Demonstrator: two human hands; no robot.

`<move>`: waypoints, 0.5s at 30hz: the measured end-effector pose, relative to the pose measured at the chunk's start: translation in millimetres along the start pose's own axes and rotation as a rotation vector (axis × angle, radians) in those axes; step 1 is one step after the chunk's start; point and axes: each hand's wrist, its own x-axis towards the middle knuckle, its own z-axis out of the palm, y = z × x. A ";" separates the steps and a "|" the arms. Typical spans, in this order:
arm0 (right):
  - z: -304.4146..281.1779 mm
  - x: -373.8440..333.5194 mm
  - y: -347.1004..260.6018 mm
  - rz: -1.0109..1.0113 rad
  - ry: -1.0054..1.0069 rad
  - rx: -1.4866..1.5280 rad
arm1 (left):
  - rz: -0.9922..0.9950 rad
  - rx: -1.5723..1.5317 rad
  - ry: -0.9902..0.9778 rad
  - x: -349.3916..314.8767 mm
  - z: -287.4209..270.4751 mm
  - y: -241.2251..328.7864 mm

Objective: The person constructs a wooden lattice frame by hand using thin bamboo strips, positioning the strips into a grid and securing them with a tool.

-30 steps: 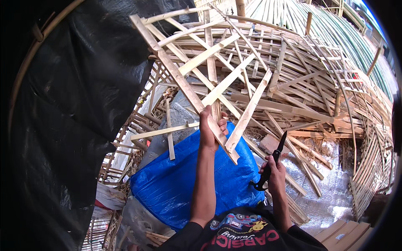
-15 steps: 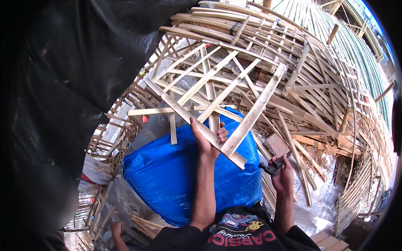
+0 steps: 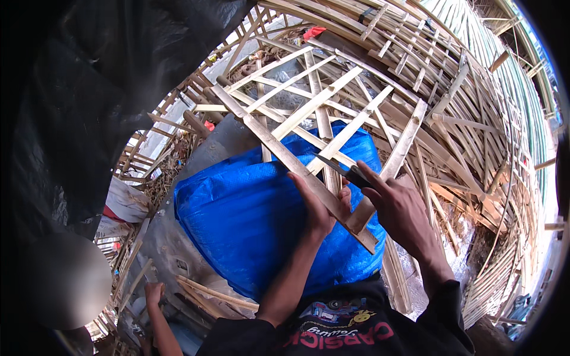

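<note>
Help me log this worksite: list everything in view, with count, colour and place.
flat bamboo lattice: one, tan, centre
slim pointed knife: one, dark, over the lattice
bulky plastic bundle: one, blue, beneath the lattice
split bamboo strips: many, tan, piled upper right
long slender poles: many, pale green, upper right
large creased sheet: one, black, upper left
another person's hand: one, bare, lower left
printed shirt: one, black, bottom
left hand: one, bare, gripping lattice
right hand: one, bare, gripping knife
</note>
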 end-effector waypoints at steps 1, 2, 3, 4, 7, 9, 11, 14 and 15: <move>8.8 5.1 0.9 -0.081 0.004 -0.078 | -0.010 -0.013 -0.003 1.4 2.7 -1.9; 15.0 10.4 2.4 -0.168 0.008 -0.154 | 0.009 0.005 0.108 3.3 6.4 -2.0; 16.3 14.5 2.6 -0.165 0.001 -0.167 | 0.025 0.023 0.219 3.3 9.9 -3.2; 16.3 18.1 2.8 -0.140 -0.021 -0.185 | 0.013 0.005 0.239 1.1 13.9 -5.5; 15.5 33.7 -3.4 -0.084 0.043 -0.221 | 0.044 0.068 0.003 2.5 -4.7 -8.2; 11.1 49.4 6.6 -0.072 -0.034 -0.180 | -0.008 0.017 0.012 -0.1 -3.5 -7.2; 16.3 57.6 10.6 -0.059 -0.065 -0.173 | -0.046 -0.050 0.089 -0.2 -9.7 -3.6; 22.0 60.5 22.6 -0.106 0.022 -0.250 | -0.034 -0.048 0.076 1.1 -7.6 -4.4; 21.3 61.3 20.8 -0.022 0.082 -0.309 | -0.036 -0.055 0.076 1.3 -7.4 -6.3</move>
